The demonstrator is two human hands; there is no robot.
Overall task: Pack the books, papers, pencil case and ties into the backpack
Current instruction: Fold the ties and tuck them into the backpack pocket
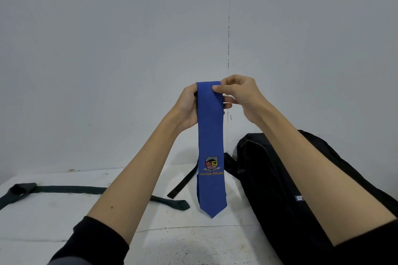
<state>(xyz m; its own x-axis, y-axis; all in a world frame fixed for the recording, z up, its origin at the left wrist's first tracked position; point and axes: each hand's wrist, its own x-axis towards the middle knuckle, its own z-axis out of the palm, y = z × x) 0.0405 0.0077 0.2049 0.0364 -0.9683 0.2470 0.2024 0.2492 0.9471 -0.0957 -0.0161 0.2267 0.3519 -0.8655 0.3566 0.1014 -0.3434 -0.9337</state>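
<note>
Against the grey wall, above the white counter (64, 217), the blue tie (212, 140) is held folded over at its top, pinched by the left hand (187, 107) and right hand (241, 92), while the dark tie (71, 190) is left unpacked beside the black backpack (269, 178); books, papers and pencil case are not seen.

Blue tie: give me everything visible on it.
The blue tie is plain woven-looking cloth, folded over at the top so a second layer hangs behind. It hangs straight down, pointed tip lowest, just above or at the white table; contact is unclear. Near the tip sits an embroidered crest over yellow lettering. The left hand grips the fold from behind; the right hand pinches its top edge. The black backpack lies to its right.
</note>
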